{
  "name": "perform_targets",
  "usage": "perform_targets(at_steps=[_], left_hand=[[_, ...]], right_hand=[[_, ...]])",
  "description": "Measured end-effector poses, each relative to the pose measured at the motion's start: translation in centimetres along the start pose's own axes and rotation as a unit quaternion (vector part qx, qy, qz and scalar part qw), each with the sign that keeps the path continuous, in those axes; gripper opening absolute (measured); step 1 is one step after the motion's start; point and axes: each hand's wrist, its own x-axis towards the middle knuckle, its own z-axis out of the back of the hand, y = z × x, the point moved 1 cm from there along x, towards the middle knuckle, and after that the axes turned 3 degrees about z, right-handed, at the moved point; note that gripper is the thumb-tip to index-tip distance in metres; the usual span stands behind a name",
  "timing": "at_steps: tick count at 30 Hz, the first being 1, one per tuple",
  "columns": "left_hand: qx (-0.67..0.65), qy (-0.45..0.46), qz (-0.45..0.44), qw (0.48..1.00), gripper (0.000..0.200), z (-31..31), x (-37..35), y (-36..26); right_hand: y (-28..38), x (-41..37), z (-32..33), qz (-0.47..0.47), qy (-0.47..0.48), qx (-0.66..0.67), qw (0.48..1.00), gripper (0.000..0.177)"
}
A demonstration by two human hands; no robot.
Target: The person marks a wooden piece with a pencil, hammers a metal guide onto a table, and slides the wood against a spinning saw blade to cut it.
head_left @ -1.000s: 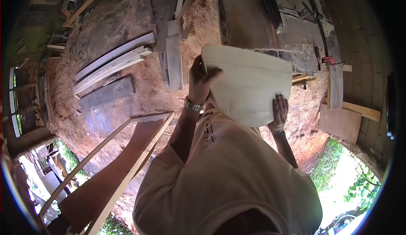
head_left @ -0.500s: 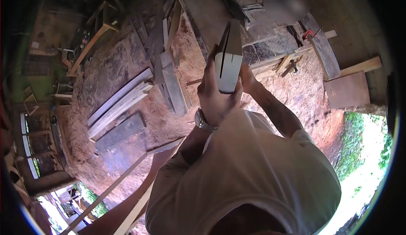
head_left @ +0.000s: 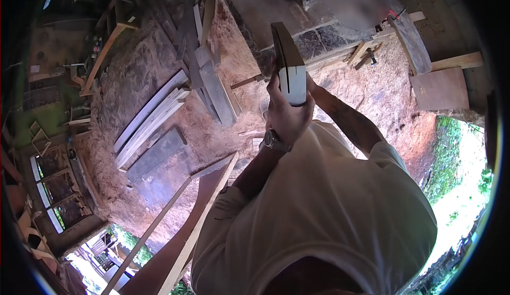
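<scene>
A long dark wooden piece (head_left: pixel 288 50) with a pale, slotted near end is held up in front of my chest. My left hand (head_left: pixel 289 115), with a watch at its wrist, is wrapped round its lower end, the fingers along its left side. Against its right side is my right hand (head_left: pixel 312 86), which also grips it; the fingers of this hand are mostly hidden behind the piece.
Pale planks (head_left: pixel 151 122) and a grey board (head_left: pixel 156 157) lie on the dusty ground to the left. More boards (head_left: pixel 215 90) are stacked ahead. A dark workbench (head_left: pixel 255 8) stands beyond my hands. At right are a hammer (head_left: pixel 372 57) and a brown panel (head_left: pixel 441 89).
Both hands and the wooden piece have shifted slightly right in view, and the piece has turned so that its dark face shows more. The surroundings have shifted a little with the camera.
</scene>
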Motion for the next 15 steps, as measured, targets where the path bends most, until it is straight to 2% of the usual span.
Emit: perform_targets(at_steps=[1, 4, 9, 11, 14, 15], left_hand=[[0.006, -0.004, -0.003, 1.000, 0.086, 0.0, 0.1, 0.2], [0.041, 0.019, 0.068, 0.997, 0.088, -0.2, -0.7, 2.5], [-0.006, 0.034, 0.031, 0.999, 0.091, -0.8, -2.3, 3.6], [-0.015, 0.064, 0.012, 0.998, 0.090, -0.6, -1.8, 2.4], [-0.011, 0.072, -0.001, 0.997, 0.094, -0.4, -1.3, 1.9], [-0.016, 0.072, -0.003, 0.997, 0.094, -0.4, -1.3, 1.8]], right_hand=[[-0.7, 0.6, 0.9, -0.011, -0.004, 0.005, 1.000, 0.078], [-1.4, 0.8, 2.7, -0.041, -0.011, 0.002, 0.999, 0.083], [-1.1, -1.8, 1.0, -0.060, -0.037, 0.033, 0.997, 0.084], [-0.8, -2.1, -0.1, -0.070, -0.023, 0.074, 0.994, 0.073], [0.7, -2.9, -2.2, -0.088, 0.071, 0.211, 0.971, 0.062], [0.5, -2.8, -1.5, -0.076, 0.015, 0.139, 0.987, 0.063]])
